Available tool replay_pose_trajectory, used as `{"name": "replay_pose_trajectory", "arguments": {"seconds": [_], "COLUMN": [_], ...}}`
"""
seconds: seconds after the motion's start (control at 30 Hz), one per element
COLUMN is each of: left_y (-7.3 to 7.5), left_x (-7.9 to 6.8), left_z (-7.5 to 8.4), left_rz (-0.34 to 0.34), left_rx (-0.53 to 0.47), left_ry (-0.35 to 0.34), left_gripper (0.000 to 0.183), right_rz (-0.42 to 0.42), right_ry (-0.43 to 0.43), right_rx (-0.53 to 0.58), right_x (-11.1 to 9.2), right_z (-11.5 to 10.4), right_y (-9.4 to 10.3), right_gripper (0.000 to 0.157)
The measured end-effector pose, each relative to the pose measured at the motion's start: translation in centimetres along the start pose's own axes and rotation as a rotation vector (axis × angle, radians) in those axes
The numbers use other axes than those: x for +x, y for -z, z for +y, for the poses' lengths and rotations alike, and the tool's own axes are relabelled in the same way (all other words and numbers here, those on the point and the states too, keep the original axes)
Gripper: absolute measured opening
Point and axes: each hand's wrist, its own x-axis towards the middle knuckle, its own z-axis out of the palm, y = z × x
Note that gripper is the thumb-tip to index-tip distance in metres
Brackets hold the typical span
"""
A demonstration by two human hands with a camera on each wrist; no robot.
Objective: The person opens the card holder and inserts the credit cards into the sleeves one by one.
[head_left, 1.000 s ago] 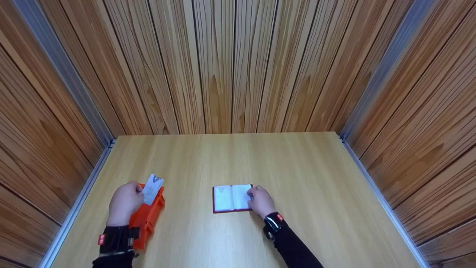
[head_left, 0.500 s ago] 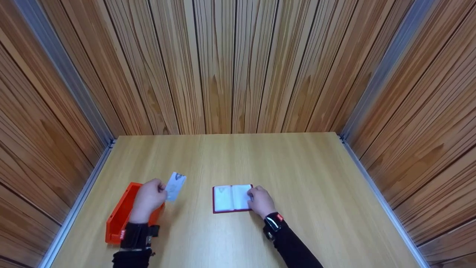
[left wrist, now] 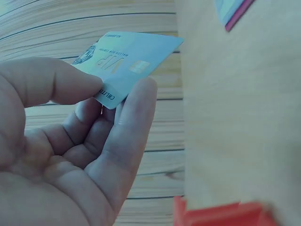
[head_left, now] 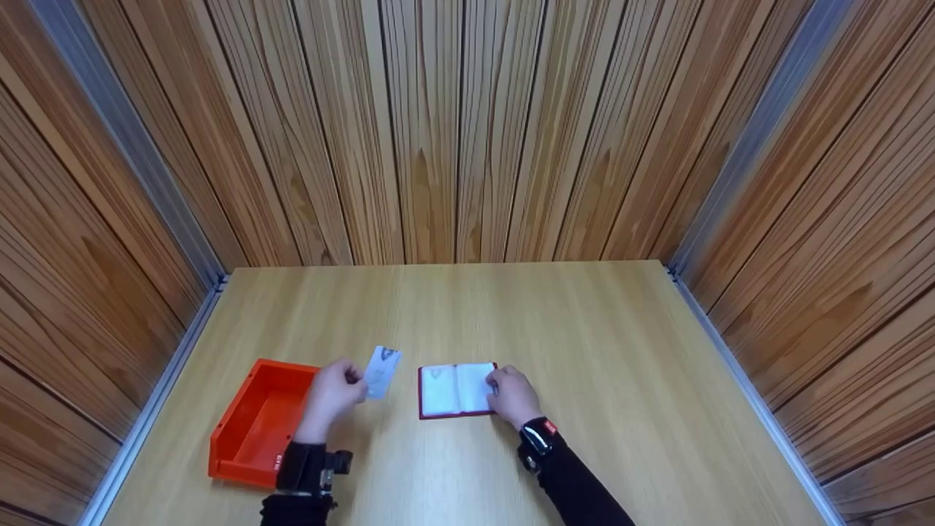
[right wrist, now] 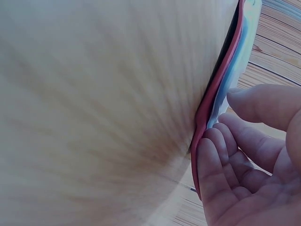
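Observation:
In the head view my left hand point(head_left: 334, 394) pinches a pale VIP card point(head_left: 382, 372) by its lower left side, above the table and left of the card holder. The left wrist view shows the thumb on the card point(left wrist: 123, 59), with its gold chip and lettering facing up. A small red-covered card holder point(head_left: 439, 391) lies spread flat on the table, its clear white sleeves upward. My right hand point(head_left: 515, 397) holds its right edge. In the right wrist view the thumb lies over the sleeve, and curled fingers meet the red cover point(right wrist: 214, 94).
An orange-red plastic bin point(head_left: 266, 420) stands on the table at the left, partly behind my left hand and wrist strap. Wood-panelled walls point(head_left: 431, 131) with metal corner strips enclose the wooden table point(head_left: 606, 329) at the back and sides.
My left hand has carried the card rightward from over the bin to just left of the card holder, uncovering the bin's inside. My right hand and the card holder have stayed put.

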Motion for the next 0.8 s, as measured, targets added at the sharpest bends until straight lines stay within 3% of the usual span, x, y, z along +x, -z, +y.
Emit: {"name": "replay_pose_trajectory", "arguments": {"seconds": [0.2,0.33,0.53,0.67,0.8], "left_y": [-2.7,-4.3,-6.4,-7.6,-8.8], "left_x": [0.1,0.0,0.0,-0.1,-0.3], "left_z": [-0.5,-0.4,-0.4,-0.5,-0.6], "left_rz": [0.014,-0.014,-0.038,-0.033,-0.051], "left_rx": [-0.118,-0.193,-0.270,-0.302,-0.356], "left_ry": [-0.008,0.023,0.005,-0.025,-0.047], "left_gripper": [0.008,0.009,0.008,0.008,0.008], "right_rz": [-0.015,-0.010,-0.041,0.001,0.048], "right_ry": [-0.014,-0.006,-0.075,-0.073,-0.042], "right_rx": [0.003,0.011,0.052,0.095,0.206], "right_x": [-0.1,-0.1,-0.1,-0.3,-0.5], "right_z": [0.0,-0.1,-0.8,-1.5,-2.2], "right_y": [-0.1,-0.1,0.3,0.4,0.4], "right_gripper": [0.023,0.021,0.019,0.018,0.015]}}
